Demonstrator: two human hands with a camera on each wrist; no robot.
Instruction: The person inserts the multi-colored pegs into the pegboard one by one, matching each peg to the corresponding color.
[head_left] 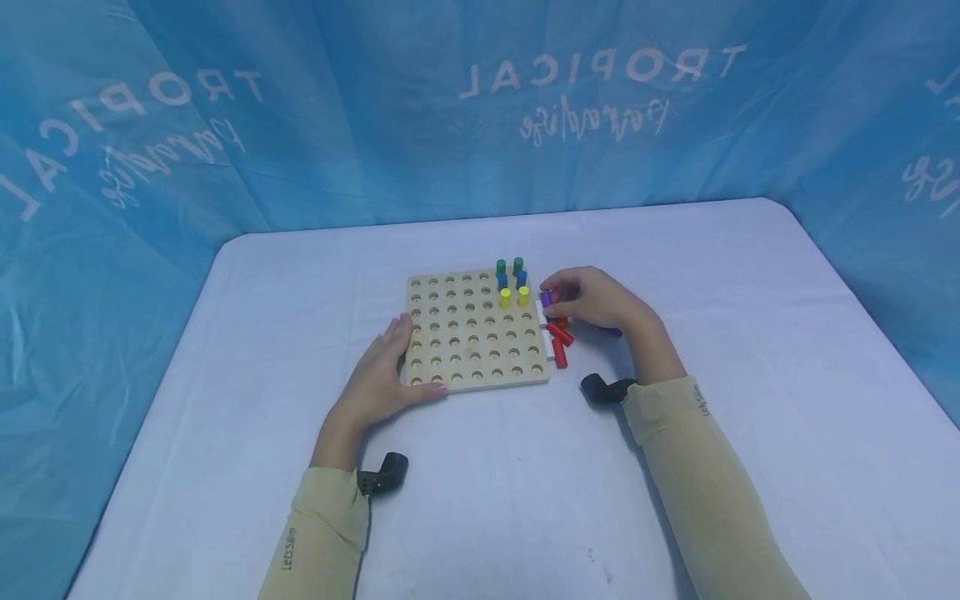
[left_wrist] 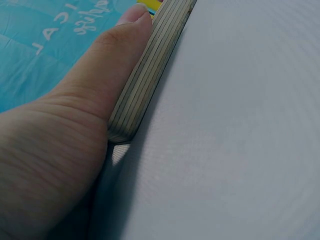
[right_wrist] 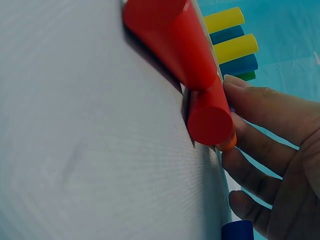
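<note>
My left hand [head_left: 378,375] spans the near left corner of a pale wooden pegboard [head_left: 486,364], its fingers along the left side and its thumb along the front edge. In the left wrist view the thumb [left_wrist: 107,65] lies straight against the board's layered edge. At the board's right side, my right hand [head_left: 596,298] pinches a purple peg [head_left: 546,297] between thumb and fingertips. Two red pegs [head_left: 559,353] lie just nearer, with an orange peg [head_left: 562,322] partly hidden beside the hand. Yellow [head_left: 506,298], blue [head_left: 502,282] and green [head_left: 518,264] pegs stand in pairs in the far right holes.
White pegs [head_left: 549,344] lie along the board's right edge. Partly under the right hand is a dark blue peg [right_wrist: 237,231]. A white cloth [head_left: 480,475] covers the table, and a blue printed curtain [head_left: 375,125] hangs behind it.
</note>
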